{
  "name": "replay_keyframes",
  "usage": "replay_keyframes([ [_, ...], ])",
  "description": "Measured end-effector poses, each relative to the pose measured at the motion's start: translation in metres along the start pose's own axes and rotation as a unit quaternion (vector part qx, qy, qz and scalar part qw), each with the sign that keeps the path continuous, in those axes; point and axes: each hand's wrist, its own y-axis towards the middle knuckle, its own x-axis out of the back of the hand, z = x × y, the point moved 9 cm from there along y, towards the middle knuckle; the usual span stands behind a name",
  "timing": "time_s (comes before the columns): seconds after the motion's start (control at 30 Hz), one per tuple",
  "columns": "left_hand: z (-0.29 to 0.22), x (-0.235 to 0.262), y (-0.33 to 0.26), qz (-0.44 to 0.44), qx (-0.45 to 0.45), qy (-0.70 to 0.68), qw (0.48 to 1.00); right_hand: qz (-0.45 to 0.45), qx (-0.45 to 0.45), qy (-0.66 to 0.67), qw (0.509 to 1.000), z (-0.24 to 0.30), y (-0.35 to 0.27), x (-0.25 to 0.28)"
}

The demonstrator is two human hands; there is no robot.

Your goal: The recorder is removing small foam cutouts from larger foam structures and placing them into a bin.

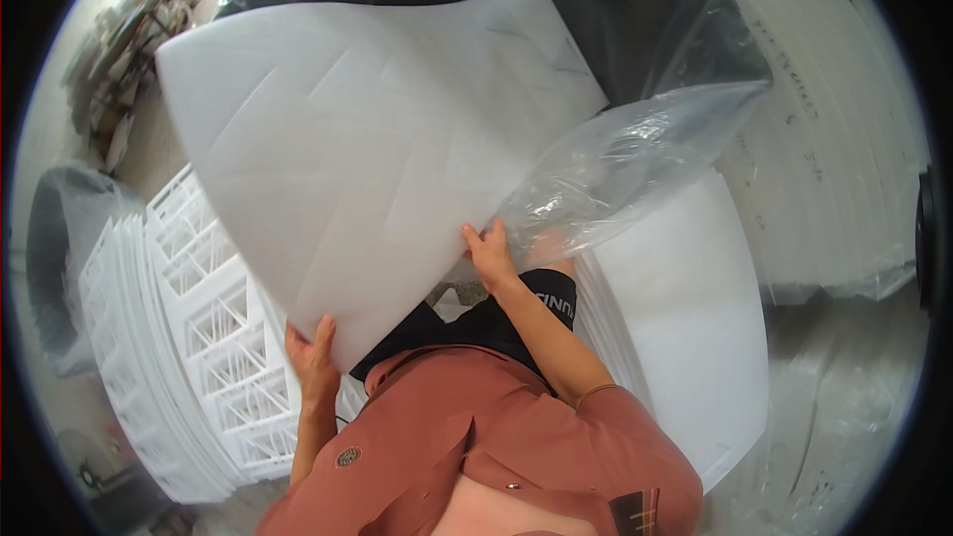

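A large white foam sheet (367,129) spreads in front of me, tilted and slightly bowed, with faint slanting cut lines across it. My left hand (314,355) is closed on its near left edge, the thumb lying on top. Farther along the near edge, my right hand (489,256) pinches the same sheet between thumb and fingers. Clear plastic film (625,164) bunches just beyond my right hand, beside the sheet's right edge. The fingers under the sheet are partly hidden.
To my left stands a stack of white cut-out sheets (223,337) with openwork patterns. A pile of plain white sheets (685,318) is on my right. Dark plastic-covered bulk (665,20) lies at the back. Large wrapped pale stacks (824,139) rise at the far right.
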Motion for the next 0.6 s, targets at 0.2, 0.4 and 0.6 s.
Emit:
replay_keyframes([
  [0.2,-0.013,-0.068,0.016,0.01,-0.001,-0.014,1.0,-0.024,0.483,-0.34,0.807,0.148,-0.125,-0.029],
  [0.4,-0.022,-0.092,0.018,0.14,-0.006,-0.075,0.987,0.199,0.49,-0.353,0.772,0.16,-0.135,-0.098],
  [0.6,-0.013,-0.074,0.015,0.206,0.001,-0.068,0.976,0.209,0.486,-0.254,0.81,0.137,-0.122,-0.103],
])
